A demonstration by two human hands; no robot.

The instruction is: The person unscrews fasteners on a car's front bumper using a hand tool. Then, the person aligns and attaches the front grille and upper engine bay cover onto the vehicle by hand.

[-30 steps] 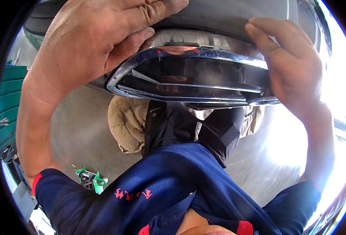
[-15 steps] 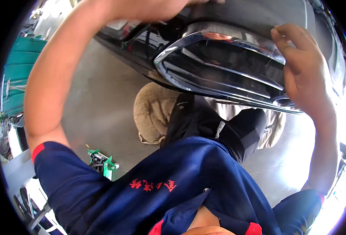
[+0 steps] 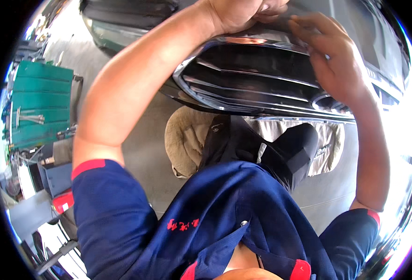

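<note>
Seating the chrome-trimmed grille [image 3: 262, 79] looks underway: left hand [image 3: 243, 14] clenched on its top edge, right hand [image 3: 336, 65] pressing open-fingered beside it; next, even pressure.

Beneath you lies a tan, crumpled cloth mat [image 3: 183, 140] spread on the grey concrete floor [image 3: 140, 154], and your black trousers [image 3: 280, 154] rest on it, knees bent. Your navy short-sleeved shirt with red cuffs [image 3: 206, 219] fills the lower part of the view. To your left stands a green metal cabinet [image 3: 40, 105] with a few silvery tools lying on its top. Just below it sits a grey box [image 3: 59, 179], and beside that a small red container [image 3: 63, 201] near your sleeve.
</note>
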